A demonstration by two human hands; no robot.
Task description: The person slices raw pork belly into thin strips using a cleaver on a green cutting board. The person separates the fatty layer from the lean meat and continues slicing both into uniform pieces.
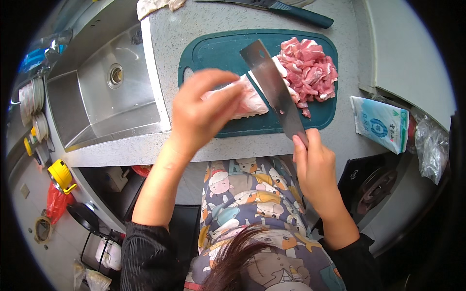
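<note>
My left hand (pixel 201 106) is bent over a pale, fatty slab of raw meat (pixel 252 101), its fingers and thumb reaching along the slab; their exact contact is partly hidden. In my right hand (pixel 315 162) is the handle of a cleaver (pixel 274 85), fingers wrapped round it. The wide steel blade slants up and left across the board, just right of the slab, with a thin pale slice beside it. Beyond the blade lies a heap of cut pink meat pieces (pixel 310 70). All of this rests on a dark green cutting board (pixel 206 51) with a handle hole at its left.
A steel sink (pixel 99 104) is set into the speckled counter on the left. Behind the board lies a knife with a dark teal handle (pixel 303 14), near a pale cloth (pixel 158 6). A white and blue packet (pixel 381 121) and a clear plastic bag (pixel 431 148) are at the right.
</note>
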